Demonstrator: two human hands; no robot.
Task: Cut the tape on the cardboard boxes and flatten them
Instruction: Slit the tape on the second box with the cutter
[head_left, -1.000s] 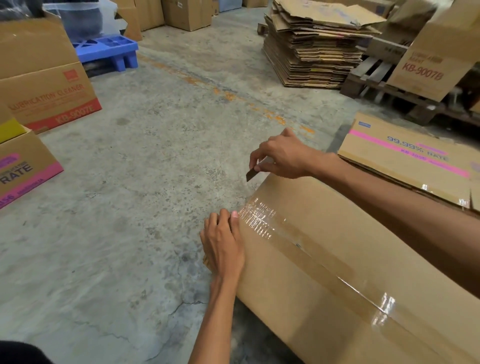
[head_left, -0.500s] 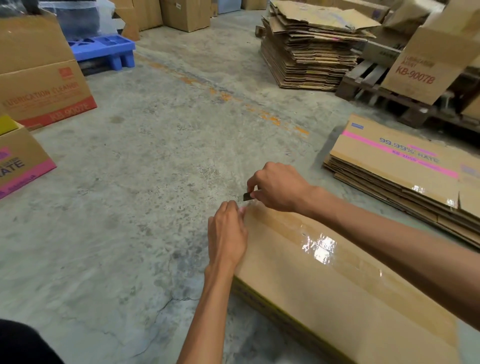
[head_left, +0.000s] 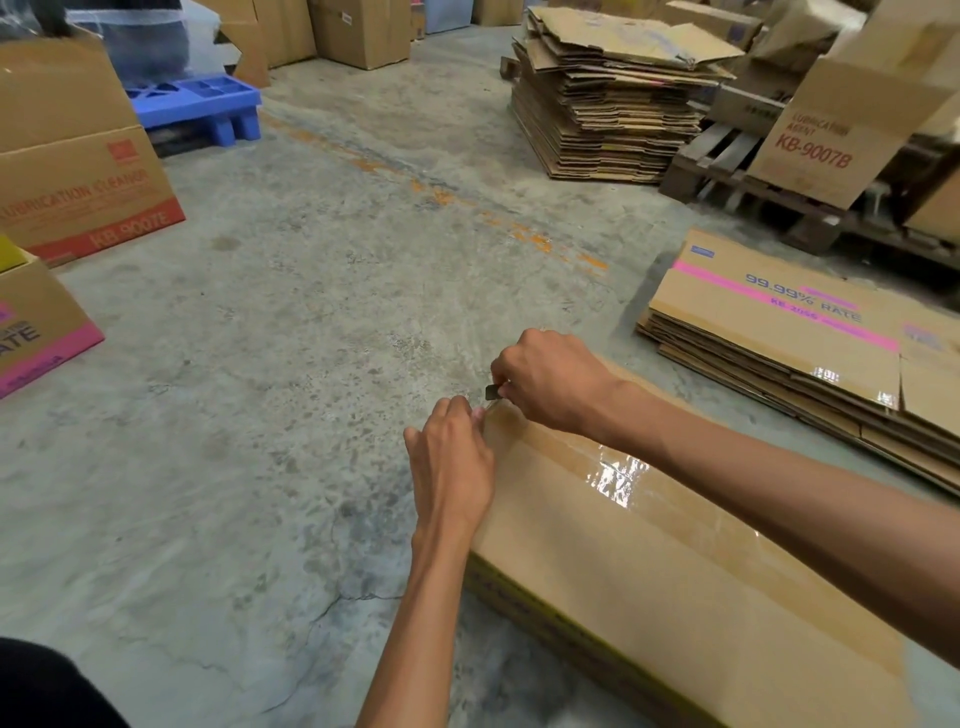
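Nearby, flattened box (head_left: 779, 322) — "99.99% RATE", carton (head_left: 831, 135) — "KB-9007B"

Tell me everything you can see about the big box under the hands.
The box is plain brown cardboard, long and low, resting on the concrete floor. A shiny strip of clear tape runs along its top and looks uncut. A yellow stripe shows low on its near side. At its far end the left hand touches the edge, and the right hand pinches a small dark blade there. Its other end runs out of view.
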